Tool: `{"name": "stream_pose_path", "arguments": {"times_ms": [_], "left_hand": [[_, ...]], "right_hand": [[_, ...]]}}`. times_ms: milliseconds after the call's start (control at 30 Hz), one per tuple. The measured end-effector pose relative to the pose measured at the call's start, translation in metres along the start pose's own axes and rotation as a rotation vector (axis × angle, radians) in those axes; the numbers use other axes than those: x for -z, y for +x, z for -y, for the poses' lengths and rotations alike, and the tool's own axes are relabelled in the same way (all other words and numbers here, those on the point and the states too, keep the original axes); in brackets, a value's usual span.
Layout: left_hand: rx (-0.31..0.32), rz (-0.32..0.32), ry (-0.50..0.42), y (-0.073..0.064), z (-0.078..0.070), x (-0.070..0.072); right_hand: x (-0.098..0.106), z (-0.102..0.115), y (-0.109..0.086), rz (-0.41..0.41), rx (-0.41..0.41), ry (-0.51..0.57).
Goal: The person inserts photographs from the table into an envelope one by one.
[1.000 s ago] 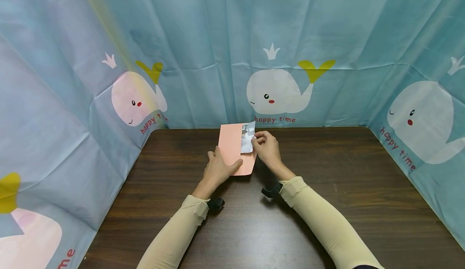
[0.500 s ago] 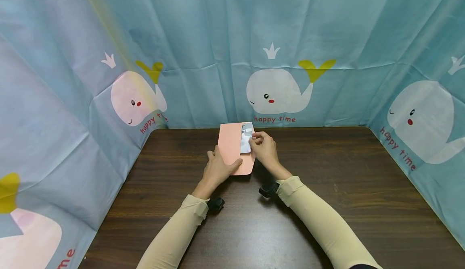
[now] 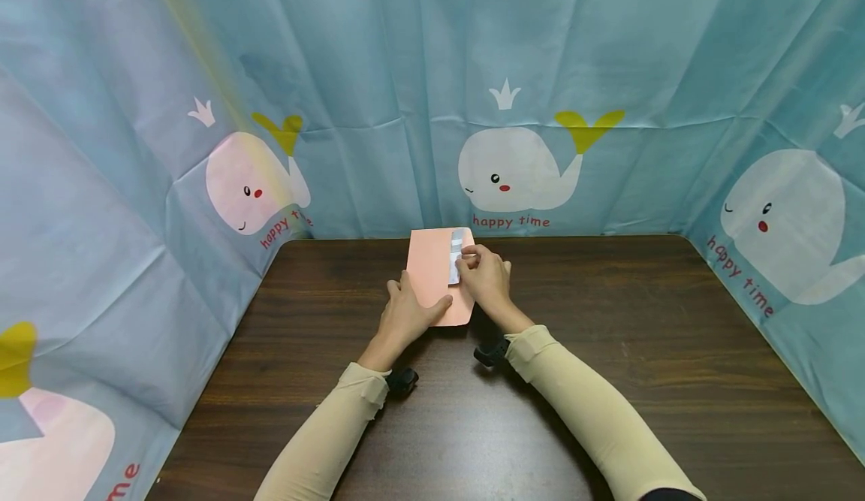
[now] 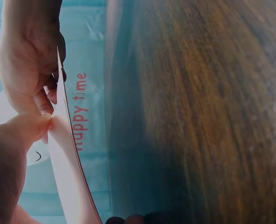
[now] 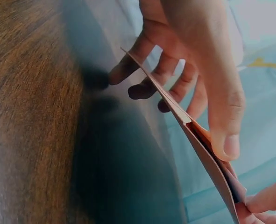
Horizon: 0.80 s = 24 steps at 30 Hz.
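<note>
In the head view a pink envelope (image 3: 427, 261) is held tilted up near the back of the table, its mouth and flap facing right. My left hand (image 3: 400, 317) grips it at the lower left, thumb across the front. The right wrist view shows the other left fingers (image 5: 142, 88) behind the envelope. A white-and-grey piece of paper (image 3: 455, 261) sits partly inside the mouth, a narrow strip showing. My right hand (image 3: 489, 287) pinches that paper's right edge between thumb and fingers. Edge-on in the right wrist view, the envelope gapes slightly around the paper.
The dark wooden table (image 3: 608, 381) extends to both sides and in front. A blue curtain (image 3: 378, 95) with whale prints stands right behind the table's back edge and along both sides. Black wrist cameras (image 3: 491, 352) hang under both wrists.
My right hand has moved left, sliding the paper further into the envelope, so a narrower strip of it shows. My left hand and the envelope have stayed almost still.
</note>
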<state>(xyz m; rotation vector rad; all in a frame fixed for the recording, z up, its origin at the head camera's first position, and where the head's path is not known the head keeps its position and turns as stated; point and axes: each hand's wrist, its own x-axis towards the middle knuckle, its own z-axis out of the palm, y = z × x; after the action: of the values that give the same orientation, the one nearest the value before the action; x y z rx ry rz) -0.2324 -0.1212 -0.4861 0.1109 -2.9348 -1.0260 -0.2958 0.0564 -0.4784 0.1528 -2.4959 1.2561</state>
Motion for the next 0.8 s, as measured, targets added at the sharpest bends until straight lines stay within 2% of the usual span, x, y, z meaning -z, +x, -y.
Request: {"name": "stream_pose_path", "arguments": {"times_ms": [267, 533, 800], "left_hand": [[0.0, -0.006, -0.013, 0.0011, 0.0001, -0.0009], [-0.026, -0.021, -0.03, 0.0009, -0.0018, -0.0014], [-0.046, -0.027, -0.038, -0.0009, -0.0043, 0.0]], "right_hand": [[-0.0053, 0.0014, -0.0018, -0.029, 0.01, -0.006], [-0.0063, 0.0017, -0.0026, -0.055, 0.045, -0.008], [-0.0053, 0.0007, -0.0029, -0.044, 0.057, -0.025]]}}
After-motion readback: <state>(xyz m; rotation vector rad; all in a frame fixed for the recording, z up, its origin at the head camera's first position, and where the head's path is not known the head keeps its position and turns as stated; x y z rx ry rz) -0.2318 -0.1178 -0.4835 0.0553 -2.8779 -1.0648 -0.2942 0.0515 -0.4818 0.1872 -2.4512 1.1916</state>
